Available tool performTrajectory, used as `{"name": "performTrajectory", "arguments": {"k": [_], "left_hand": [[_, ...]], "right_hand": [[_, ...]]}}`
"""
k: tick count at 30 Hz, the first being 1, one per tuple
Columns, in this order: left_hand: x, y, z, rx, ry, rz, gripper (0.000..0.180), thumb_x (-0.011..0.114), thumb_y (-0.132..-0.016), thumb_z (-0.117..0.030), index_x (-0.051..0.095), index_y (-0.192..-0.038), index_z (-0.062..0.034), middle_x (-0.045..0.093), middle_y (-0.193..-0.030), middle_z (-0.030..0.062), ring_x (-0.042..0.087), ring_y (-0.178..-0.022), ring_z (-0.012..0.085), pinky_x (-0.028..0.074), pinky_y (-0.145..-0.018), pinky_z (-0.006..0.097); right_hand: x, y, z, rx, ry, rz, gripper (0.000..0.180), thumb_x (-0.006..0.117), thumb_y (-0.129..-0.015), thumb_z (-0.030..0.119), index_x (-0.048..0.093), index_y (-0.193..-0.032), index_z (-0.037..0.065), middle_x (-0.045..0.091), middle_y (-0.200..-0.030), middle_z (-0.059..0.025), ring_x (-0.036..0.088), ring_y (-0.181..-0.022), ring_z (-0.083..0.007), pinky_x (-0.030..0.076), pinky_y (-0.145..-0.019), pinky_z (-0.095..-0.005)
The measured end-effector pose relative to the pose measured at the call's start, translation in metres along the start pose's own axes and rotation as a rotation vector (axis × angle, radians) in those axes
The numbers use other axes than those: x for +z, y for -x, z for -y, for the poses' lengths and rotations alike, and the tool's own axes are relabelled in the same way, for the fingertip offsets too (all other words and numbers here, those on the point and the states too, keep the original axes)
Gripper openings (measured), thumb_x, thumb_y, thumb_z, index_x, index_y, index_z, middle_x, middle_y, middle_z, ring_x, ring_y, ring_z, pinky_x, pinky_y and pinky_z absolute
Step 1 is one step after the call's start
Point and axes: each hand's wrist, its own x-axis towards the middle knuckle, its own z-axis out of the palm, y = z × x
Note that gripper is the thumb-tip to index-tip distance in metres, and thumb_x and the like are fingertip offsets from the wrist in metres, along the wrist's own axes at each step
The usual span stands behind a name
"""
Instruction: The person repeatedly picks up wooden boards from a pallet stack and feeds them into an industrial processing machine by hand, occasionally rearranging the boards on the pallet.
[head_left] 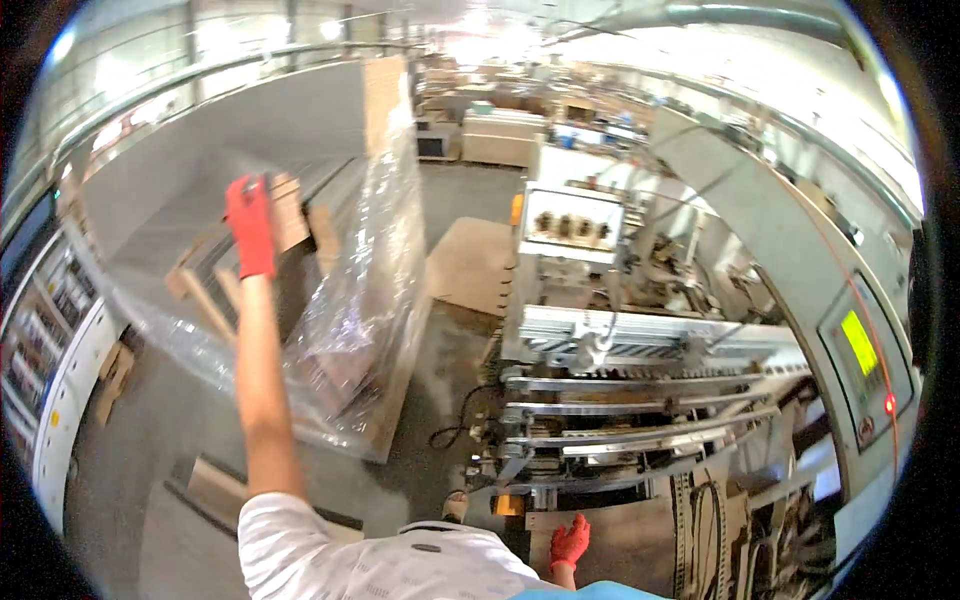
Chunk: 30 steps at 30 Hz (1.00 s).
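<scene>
From my remote seat I saw my left hand (pixel 250 225), in a red glove, stretched far up and out with the arm straight, its palm pressed flat against the clear plastic wrap (pixel 365 300) near the top of a tall stack of cardboard sheets (pixel 385 95); the fingers lay extended on the film, though I could not tell whether they pinched any of it. The wrap hung loose and wrinkled around the stack like an open bag, with the brown sheets and some wooden frame pieces (pixel 205 280) showing through it, and it trailed down to the pallet (pixel 390 420) on the grey floor. My right hand (pixel 570 542), also gloved in red, was low near my body with the fingers spread and nothing in it, just in front of the metal rails of a machine (pixel 620 400). That machine filled the right side, with a control panel (pixel 860 345) showing a lit green screen. A flat cardboard sheet (pixel 470 265) lay on the floor between the stack and the machine.
</scene>
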Motion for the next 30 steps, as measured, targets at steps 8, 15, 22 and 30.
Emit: {"name": "performTrajectory", "arguments": {"k": [8, 15, 22, 30], "left_hand": [[-0.04, -0.045, 0.036, -0.273, 0.415, 0.154, 0.025, 0.062, -0.09, -0.031, 0.067, -0.102, -0.0095, 0.059, -0.08, 0.0001, 0.057, -0.073, 0.0108, 0.046, -0.063, 0.026], [-0.077, 0.084, -0.119, -0.166, 0.407, 0.326, 0.039, 0.057, -0.094, -0.011, 0.053, -0.132, -0.0014, 0.056, -0.118, 0.0093, 0.057, -0.106, 0.0181, 0.048, -0.092, 0.034], [-0.049, 0.118, -0.2, -0.041, 0.368, 0.537, 0.042, 0.05, -0.101, -0.021, 0.055, -0.133, 0.0057, 0.06, -0.131, 0.0144, 0.055, -0.12, 0.0206, 0.041, -0.104, 0.034], [-0.029, 0.284, -0.27, -0.68, 0.918, 0.415, 0.055, 0.062, -0.098, -0.023, 0.034, -0.144, -0.0116, 0.058, -0.129, 0.0184, 0.058, -0.119, 0.029, 0.049, -0.101, 0.043]], "right_hand": [[0.026, 0.026, 0.006, 0.034, -0.058, -0.017, 0.048, 0.072, -0.074, 0.009, 0.059, -0.12, 0.007, 0.061, -0.102, -0.0152, 0.061, -0.095, -0.0366, 0.051, -0.081, -0.0431], [0.025, -0.002, 0.103, -0.237, -0.299, 0.017, 0.044, 0.071, -0.081, 0.016, 0.059, -0.122, 0.008, 0.062, -0.102, -0.0154, 0.062, -0.092, -0.034, 0.052, -0.08, -0.0418], [-0.062, -0.063, 0.3, -0.58, -0.757, 0.179, 0.05, 0.074, -0.081, 0.01, 0.058, -0.128, 0.004, 0.066, -0.11, -0.011, 0.064, -0.1, -0.0237, 0.049, -0.091, -0.0344], [-0.067, -0.078, 0.321, -0.115, -1.797, 0.395, 0.04, 0.069, -0.09, 0.012, 0.056, -0.126, 0.002, 0.065, -0.114, -0.0103, 0.062, -0.107, -0.0205, 0.048, -0.09, -0.0318]]}}
